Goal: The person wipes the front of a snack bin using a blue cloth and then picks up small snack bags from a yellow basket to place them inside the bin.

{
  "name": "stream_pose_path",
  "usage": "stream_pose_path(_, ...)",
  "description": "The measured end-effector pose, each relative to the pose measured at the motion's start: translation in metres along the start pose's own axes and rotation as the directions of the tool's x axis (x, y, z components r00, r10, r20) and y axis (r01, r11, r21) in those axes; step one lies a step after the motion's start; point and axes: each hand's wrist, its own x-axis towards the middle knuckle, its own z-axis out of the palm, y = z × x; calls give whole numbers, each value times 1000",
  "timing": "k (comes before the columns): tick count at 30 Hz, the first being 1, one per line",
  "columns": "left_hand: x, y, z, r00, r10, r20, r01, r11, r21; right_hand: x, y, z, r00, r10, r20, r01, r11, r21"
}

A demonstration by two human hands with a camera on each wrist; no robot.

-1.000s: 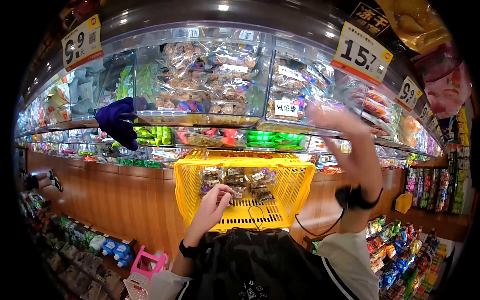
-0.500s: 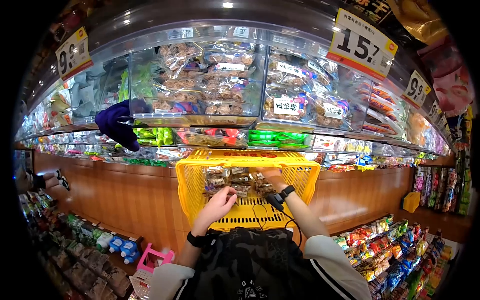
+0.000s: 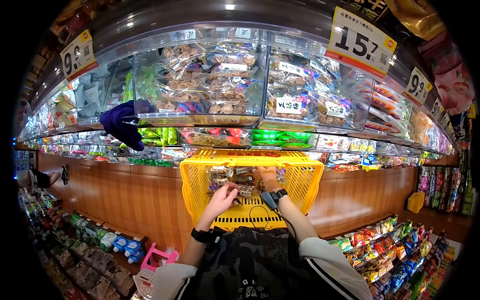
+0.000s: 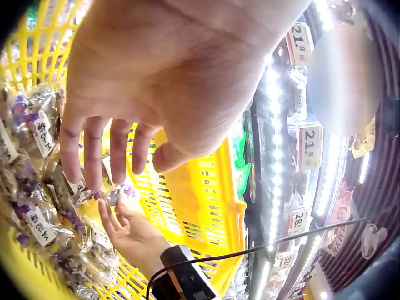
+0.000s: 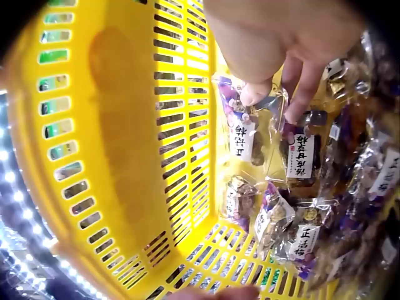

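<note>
The yellow shopping basket [image 3: 295, 189] stands in front of me, its floor covered with clear packets of dried plums [image 4: 44, 228] bearing white labels. My right hand [image 3: 266, 176] reaches down inside it. In the right wrist view, thumb and fingers pinch the clear wrap of a dried plum packet [image 5: 242, 140], with another labelled packet [image 5: 300, 153] right beside the fingertips. My left hand [image 3: 221, 199] hovers over the basket's near left part, fingers loosely bent and holding nothing. The left wrist view shows its palm [image 4: 162, 75] above the packets.
Clear shelf bins [image 3: 210, 120] full of similar packets rise behind the basket, with price tags [image 3: 361, 42] above. A purple cloth-like item [image 3: 122, 125] hangs from the shelf at left. Snack displays [image 3: 395, 250] stand behind on the right; a pink stool [image 3: 157, 260] is at left.
My right hand has come down from the right-hand shelf bin into the basket, among the packets. The left hand has stayed over the basket. The view has shifted slightly.
</note>
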Motion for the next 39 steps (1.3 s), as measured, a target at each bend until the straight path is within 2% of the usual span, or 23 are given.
stream_pose_path(1, 3, 1, 0, 1000, 0, 1, 0, 1000, -1, -6, -4, -4, 997, 45, 64, -57, 976, 212)
stream_pose_path(2, 7, 2, 0, 995, -30, -93, 32, 999, 20, -14, -8, -10, 997, 45, 64, -57, 976, 212)
stream_pose_path(3, 10, 1, 2, 981, -59, -186, 66, 997, 36, -25, -10, -18, 992, -21, 128, -12, 968, 250)
stream_pose_path(4, 14, -4, 4, 977, -46, -209, 49, 999, 12, -36, -14, -23, 978, -88, 190, 29, 956, 291)
stream_pose_path(5, 17, -8, 6, 976, -48, -210, 51, 999, 10, -53, -25, -25, 978, -85, 191, 27, 957, 289)
stream_pose_path(7, 20, -11, 11, 957, 53, -286, -50, 999, 19, -90, -55, -26, 968, 16, 249, -101, 939, 330)
stream_pose_path(11, 14, 24, 9, 982, -25, -188, 42, 995, 89, -108, -56, -37, 952, 26, 306, -93, 974, 207)
stream_pose_path(12, 14, 24, 9, 978, 2, -210, 28, 990, 138, -112, -55, -36, 957, -17, 288, -68, 957, 282)
stream_pose_path(16, 11, 36, 10, 963, 58, -263, -3, 978, 206, -120, -59, -37, 970, -61, 237, -12, 956, 293)
stream_pose_path(17, 11, 36, 10, 963, 58, -264, -2, 978, 208, -122, -61, -37, 969, -110, 222, 57, 971, 232)
stream_pose_path(18, 12, 36, 10, 962, 52, -270, -1, 982, 187, -122, -63, -37, 965, -159, 210, 124, 978, 170)
stream_pose_path(19, 12, 35, 10, 960, 46, -275, 0, 986, 166, -122, -63, -36, 965, -159, 210, 124, 977, 172)
stream_pose_path(21, 11, 41, 11, 960, 20, -279, 11, 994, 111, -121, -64, -32, 944, -289, 162, 251, 943, 220)
stream_pose_path(25, 8, 47, 13, 969, 6, -248, -10, 1000, -12, -125, -77, -30, 944, -309, 113, 275, 930, 243)
stream_pose_path(28, 9, 30, 16, 975, -4, -221, -21, 994, -108, -129, -86, -32, 939, -324, 110, 306, 939, 158)
stream_pose_path(31, 4, 40, 14, 978, -10, -210, -15, 993, -119, -137, -95, -34, 955, -286, 75, 281, 957, 72)
stream_pose_path(33, 1, 48, 13, 972, 11, -233, -32, 996, -88, -158, -116, -38, 890, -441, 116, 456, 870, -186)
stream_pose_path(34, 2, 51, 13, 967, 34, -252, -49, 997, -57, -164, -121, -39, 825, -551, 123, 563, 790, -242)
stream_pose_path(35, 4, 51, 12, 967, 51, -248, -67, 996, -54, -168, -122, -41, 817, -555, 153, 575, 771, -274)
stream_pose_path(38, 6, 42, 2, 954, 205, -218, -170, 971, 168, -183, -129, -43, 730, -653, 203, 676, 644, -359)
stream_pose_path(39, 4, 37, -1, 952, 223, -210, -189, 967, 170, -187, -131, -43, 712, -672, 203, 692, 624, -363)
